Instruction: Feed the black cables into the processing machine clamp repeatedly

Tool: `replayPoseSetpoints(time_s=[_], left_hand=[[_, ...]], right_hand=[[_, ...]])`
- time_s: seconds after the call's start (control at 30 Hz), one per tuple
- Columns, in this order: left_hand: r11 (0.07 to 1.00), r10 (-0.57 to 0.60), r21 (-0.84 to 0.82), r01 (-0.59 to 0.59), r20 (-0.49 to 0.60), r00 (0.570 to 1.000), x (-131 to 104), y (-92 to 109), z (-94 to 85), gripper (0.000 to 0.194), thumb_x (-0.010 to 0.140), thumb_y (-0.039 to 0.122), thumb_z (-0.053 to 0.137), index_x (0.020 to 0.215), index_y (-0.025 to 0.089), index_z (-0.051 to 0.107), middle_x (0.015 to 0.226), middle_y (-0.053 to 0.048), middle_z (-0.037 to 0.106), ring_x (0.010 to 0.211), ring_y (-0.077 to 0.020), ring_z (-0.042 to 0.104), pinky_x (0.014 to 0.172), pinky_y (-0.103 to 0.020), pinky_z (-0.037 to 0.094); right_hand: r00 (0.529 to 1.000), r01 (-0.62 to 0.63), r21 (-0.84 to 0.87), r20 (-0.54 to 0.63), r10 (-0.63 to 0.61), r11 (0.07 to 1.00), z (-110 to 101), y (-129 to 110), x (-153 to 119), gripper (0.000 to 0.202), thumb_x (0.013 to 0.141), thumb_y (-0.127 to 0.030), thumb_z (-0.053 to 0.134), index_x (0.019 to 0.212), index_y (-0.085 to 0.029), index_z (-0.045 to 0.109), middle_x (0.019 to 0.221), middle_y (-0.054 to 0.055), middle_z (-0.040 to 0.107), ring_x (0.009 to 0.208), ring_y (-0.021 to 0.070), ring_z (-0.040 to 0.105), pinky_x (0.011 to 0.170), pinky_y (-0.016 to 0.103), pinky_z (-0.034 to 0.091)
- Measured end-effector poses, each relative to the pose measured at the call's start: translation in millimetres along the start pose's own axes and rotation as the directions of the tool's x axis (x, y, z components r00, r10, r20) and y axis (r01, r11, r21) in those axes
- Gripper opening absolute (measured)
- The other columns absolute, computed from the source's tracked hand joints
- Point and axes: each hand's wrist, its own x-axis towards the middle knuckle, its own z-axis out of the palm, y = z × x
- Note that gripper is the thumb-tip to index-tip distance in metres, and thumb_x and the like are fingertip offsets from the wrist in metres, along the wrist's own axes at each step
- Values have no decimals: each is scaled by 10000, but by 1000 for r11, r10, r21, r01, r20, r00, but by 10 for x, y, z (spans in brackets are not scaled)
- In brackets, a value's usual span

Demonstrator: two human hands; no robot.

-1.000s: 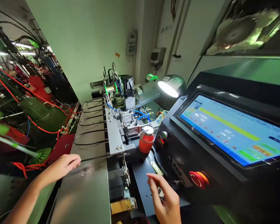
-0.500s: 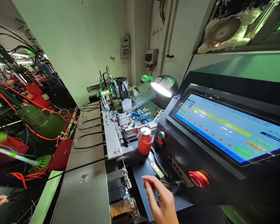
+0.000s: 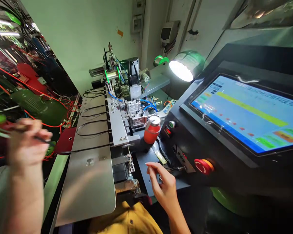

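A black control box (image 3: 234,185) with a bright screen (image 3: 244,117) stands right of the long metal table (image 3: 88,191). A machine (image 3: 136,92) with metal blocks and blue hoses sits along the table's far right edge. A lit lamp (image 3: 182,70) is beyond the table, to its right. The left hand (image 3: 29,143), blurred, is in the air left of the table, fingers curled near a dark strand (image 3: 42,139); I cannot tell whether they grip it. The right hand (image 3: 164,182) hovers right of the table, thumb and forefinger tips together in a pinch. A red jar (image 3: 151,134) and a red button (image 3: 203,166) are also right of the table. Black cables (image 3: 90,134) lie across the table, several looped.
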Motion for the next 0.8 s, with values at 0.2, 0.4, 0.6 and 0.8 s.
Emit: replayPoseSetpoints(time_s=[0.2,0.4,0.6,0.8], left_hand=[[995,-54,92,-38,819,572,-650,-281,1221,217,894,334,583,889,174,729,850,-32,623,650,-72,550,569,-168,449],[963,-211,268,-14,790,575,-1180,-572,1384,207,902,308,568,909,160,712,798,-35,654,615,-104,572,604,-212,473],[936,-149,299,-185,814,562,-1169,-578,1344,196,898,278,565,815,162,700,748,-23,648,664,-118,577,612,-207,442],[947,-262,319,-41,838,479,-1139,-430,1346,205,892,265,557,751,151,651,684,9,587,585,-85,524,551,-188,397]], right_hand=[[991,-133,89,38,130,987,-78,-62,-14,137,940,-214,490,967,-190,621,710,7,599,617,127,568,588,237,462],[925,-359,293,239,296,886,86,-172,19,173,916,-334,554,910,-185,641,767,20,644,635,133,590,589,236,489],[906,-379,267,304,296,886,141,-212,93,257,906,-347,558,731,-166,608,655,-9,565,601,116,502,556,220,408],[884,-407,364,387,261,838,117,-257,151,272,877,-330,598,664,-163,569,609,-25,514,568,105,450,527,219,366]])
